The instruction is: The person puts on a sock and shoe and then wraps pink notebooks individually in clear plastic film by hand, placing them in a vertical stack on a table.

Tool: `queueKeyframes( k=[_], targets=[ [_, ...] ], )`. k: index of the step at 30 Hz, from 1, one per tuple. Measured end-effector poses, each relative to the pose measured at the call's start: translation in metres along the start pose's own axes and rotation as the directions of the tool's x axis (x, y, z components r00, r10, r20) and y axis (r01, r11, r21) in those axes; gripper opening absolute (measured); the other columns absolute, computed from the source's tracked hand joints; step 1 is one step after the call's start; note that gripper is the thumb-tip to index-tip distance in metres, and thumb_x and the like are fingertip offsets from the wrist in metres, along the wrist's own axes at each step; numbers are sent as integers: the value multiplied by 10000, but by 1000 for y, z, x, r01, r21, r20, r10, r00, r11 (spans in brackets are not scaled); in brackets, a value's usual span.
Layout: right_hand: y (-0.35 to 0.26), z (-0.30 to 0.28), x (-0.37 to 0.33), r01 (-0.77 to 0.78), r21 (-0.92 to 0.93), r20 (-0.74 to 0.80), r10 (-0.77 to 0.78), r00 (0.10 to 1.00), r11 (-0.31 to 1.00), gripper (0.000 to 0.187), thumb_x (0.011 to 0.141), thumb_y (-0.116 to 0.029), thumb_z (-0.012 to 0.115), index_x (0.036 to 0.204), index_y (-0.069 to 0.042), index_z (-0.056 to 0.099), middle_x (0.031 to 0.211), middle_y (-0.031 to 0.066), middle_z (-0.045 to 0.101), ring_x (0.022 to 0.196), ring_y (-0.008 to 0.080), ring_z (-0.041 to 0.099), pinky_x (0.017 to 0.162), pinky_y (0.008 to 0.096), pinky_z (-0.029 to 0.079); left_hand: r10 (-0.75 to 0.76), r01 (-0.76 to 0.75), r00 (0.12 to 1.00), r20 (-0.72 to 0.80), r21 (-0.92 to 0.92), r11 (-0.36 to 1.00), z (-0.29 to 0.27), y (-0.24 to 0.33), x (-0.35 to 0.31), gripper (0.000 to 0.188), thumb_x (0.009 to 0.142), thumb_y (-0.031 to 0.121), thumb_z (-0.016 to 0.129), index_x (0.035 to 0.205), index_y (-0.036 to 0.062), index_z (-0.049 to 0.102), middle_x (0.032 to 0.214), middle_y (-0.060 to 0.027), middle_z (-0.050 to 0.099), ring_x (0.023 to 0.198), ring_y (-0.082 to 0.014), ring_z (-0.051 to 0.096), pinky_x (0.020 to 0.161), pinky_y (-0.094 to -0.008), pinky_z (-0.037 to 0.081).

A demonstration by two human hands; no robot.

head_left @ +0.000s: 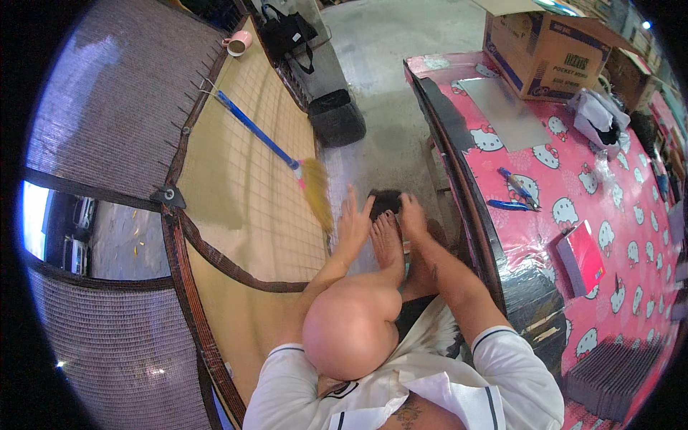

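Just beyond the toes of my bare foot (388, 240) is a small black thing (385, 201), soft-looking like cloth; its kind is unclear. My left hand (352, 226) is at its left edge, fingers apart, one pointing forward and another touching or almost touching the black thing. On the other side, my right hand (412, 215) has its fingers bent in and closed at the right edge of the same thing. The foot and toes lie between both hands, and my raised knee (351, 330) stands between my forearms.
On my left, a broom (265, 136) with a blue handle leans against a tan mesh-covered panel (215, 172); a pink mug (239, 44) is farther up. A black bin (337, 118) stands ahead. The pink-covered table (545, 179) on my right bears a cardboard box (545, 54), pliers (517, 186) and a red-covered pad (582, 258).
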State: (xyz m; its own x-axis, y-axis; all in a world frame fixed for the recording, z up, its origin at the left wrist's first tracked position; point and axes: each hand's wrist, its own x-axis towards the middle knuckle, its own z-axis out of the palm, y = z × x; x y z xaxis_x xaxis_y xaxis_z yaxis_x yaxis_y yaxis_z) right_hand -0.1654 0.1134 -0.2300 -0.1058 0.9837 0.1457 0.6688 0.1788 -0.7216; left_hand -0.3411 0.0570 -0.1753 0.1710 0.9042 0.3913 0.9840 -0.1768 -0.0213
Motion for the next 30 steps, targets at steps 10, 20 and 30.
queueKeyframes(
  k=[10, 20, 30],
  targets=[
    [8, 19, -71, 116, 134, -71, -107, 992, 984, 224, 829, 21, 527, 1042, -18, 585, 958, 236, 602, 922, 457, 592, 790, 512, 486, -14, 161, 725, 689, -150, 975, 19, 4, -174, 599, 801, 107, 602, 1383, 101, 458, 1406, -262, 332, 1054, -401, 564, 777, -436, 541],
    [81, 36, -68, -184, 484, 245, 70, 967, 856, 312, 832, -69, 650, 1143, -81, 630, 1080, 125, 659, 1011, 288, 643, 821, 404, 507, 173, 420, 578, 797, -473, 774, -31, -5, -206, 476, 894, 262, 595, 1321, 65, 522, 1220, -140, 506, 995, -281, 591, 790, -371, 517],
    [-3, 14, -29, -349, 842, 225, 321, 920, 411, 392, 957, -253, 614, 1255, 2, 602, 1147, 75, 649, 1035, 181, 586, 899, 347, 462, -293, 619, 776, 559, -763, 185, 54, 1, -30, 328, 952, 343, 606, 1085, 52, 674, 881, -71, 698, 811, -198, 656, 729, -351, 506]
  ],
)
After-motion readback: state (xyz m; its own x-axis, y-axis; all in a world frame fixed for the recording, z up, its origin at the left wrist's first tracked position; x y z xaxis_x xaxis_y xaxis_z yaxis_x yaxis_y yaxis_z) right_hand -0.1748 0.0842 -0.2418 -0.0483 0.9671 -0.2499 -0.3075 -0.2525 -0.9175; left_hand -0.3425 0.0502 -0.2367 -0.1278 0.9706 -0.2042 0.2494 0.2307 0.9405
